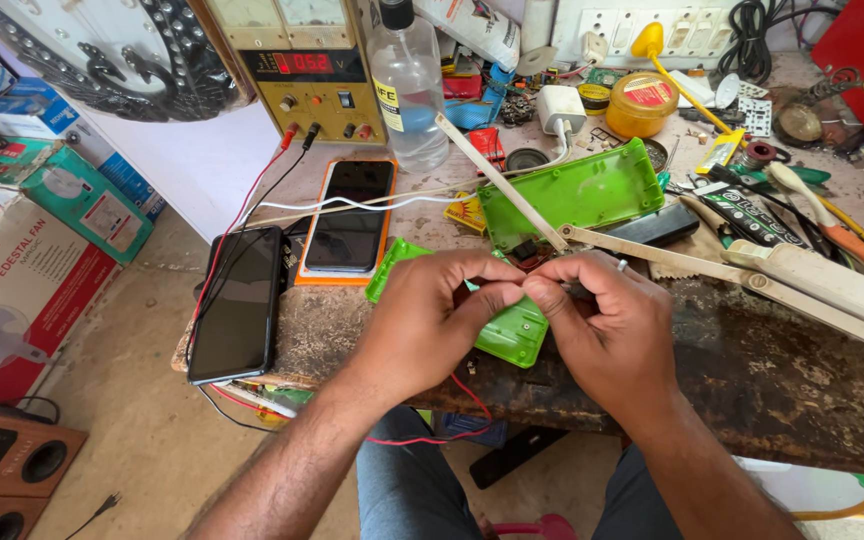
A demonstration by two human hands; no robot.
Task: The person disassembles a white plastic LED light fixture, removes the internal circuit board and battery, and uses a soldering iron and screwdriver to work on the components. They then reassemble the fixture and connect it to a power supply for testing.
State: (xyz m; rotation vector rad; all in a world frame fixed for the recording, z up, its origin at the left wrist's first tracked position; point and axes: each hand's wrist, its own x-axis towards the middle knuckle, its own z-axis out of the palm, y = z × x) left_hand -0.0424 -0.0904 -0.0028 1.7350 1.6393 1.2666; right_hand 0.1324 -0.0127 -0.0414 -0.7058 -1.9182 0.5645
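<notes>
Hands [512, 310] pinching inside green case [512, 335], clear bottle [409, 85] half-full

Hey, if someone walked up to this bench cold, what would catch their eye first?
Probably the bright green case, lying open mid-bench, with the left hand and right hand pinching something small over its lower half. Next, two dark phones lying flat to the left, and the power supply with a red display behind them.

Two phones [242, 300], clear bottle [410, 85], power supply [307, 70], white charger [560, 108]
</notes>
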